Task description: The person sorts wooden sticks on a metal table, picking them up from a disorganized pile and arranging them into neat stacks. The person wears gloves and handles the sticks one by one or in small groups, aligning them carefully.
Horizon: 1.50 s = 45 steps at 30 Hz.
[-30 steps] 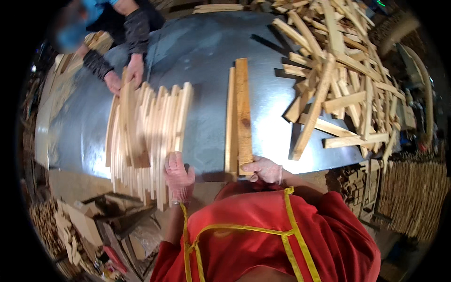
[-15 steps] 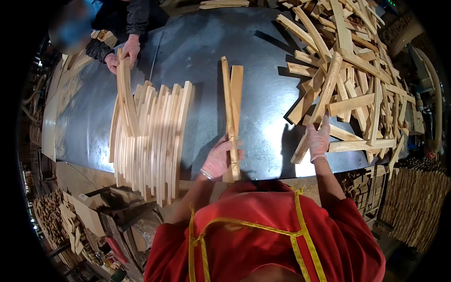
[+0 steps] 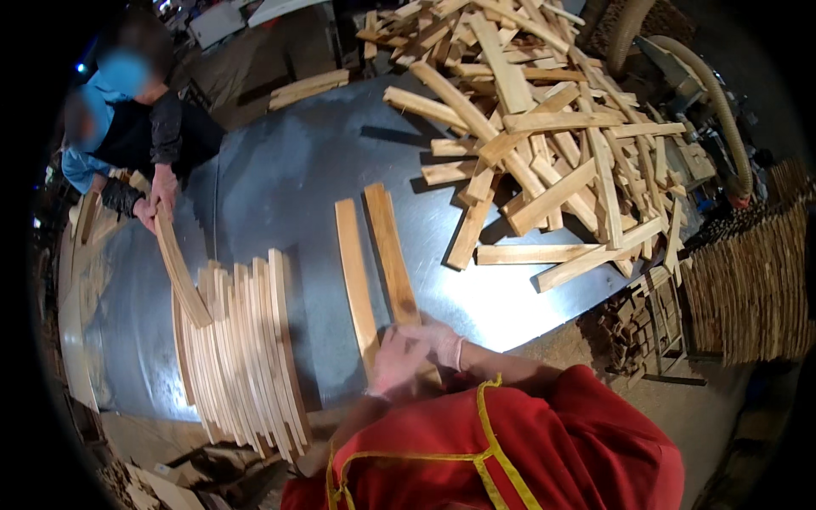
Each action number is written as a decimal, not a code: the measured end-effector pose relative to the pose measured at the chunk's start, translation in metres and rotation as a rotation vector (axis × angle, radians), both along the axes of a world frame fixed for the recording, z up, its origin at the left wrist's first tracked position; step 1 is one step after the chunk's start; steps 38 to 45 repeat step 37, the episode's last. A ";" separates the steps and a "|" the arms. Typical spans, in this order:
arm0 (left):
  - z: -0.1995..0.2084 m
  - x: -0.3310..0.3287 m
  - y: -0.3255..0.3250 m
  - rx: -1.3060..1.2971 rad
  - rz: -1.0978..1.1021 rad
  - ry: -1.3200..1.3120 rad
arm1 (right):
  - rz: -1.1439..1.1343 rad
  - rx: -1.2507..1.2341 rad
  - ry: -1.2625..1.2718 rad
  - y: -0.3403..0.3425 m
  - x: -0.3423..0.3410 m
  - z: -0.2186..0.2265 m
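My left hand (image 3: 396,361), in a pale pinkish glove and blurred, is closed at the near ends of the wooden slats in front of me. Just beside it, partly overlapping, my right hand (image 3: 439,342) is closed on the same near end. Away from both hands runs a brown-faced wooden slat (image 3: 389,255), with a second edge showing along its right side. To its left, a paler curved slat (image 3: 353,272) lies apart, its near end next to my left hand. The fingertips are smeared and partly hidden.
A row of slats on edge (image 3: 242,357) stands at the left of the metal table (image 3: 289,170). Across it, a co-worker's gloved hands (image 3: 161,200) hold a slat (image 3: 180,268) over that row. A loose slat heap (image 3: 544,144) covers the far right; stacked wood (image 3: 748,289) stands beyond.
My right hand has come from the heap to my left hand, bringing a slat. The view has turned right. The co-worker's slat remains over the row.
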<state>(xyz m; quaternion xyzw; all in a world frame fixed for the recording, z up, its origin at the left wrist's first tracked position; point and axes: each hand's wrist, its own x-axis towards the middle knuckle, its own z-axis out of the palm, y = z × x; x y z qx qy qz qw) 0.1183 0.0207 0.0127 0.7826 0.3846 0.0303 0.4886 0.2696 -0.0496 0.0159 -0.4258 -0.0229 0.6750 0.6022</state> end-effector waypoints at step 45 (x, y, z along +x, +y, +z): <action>-0.011 -0.047 -0.017 0.026 0.048 -0.002 | -0.196 0.347 0.307 0.104 0.139 0.109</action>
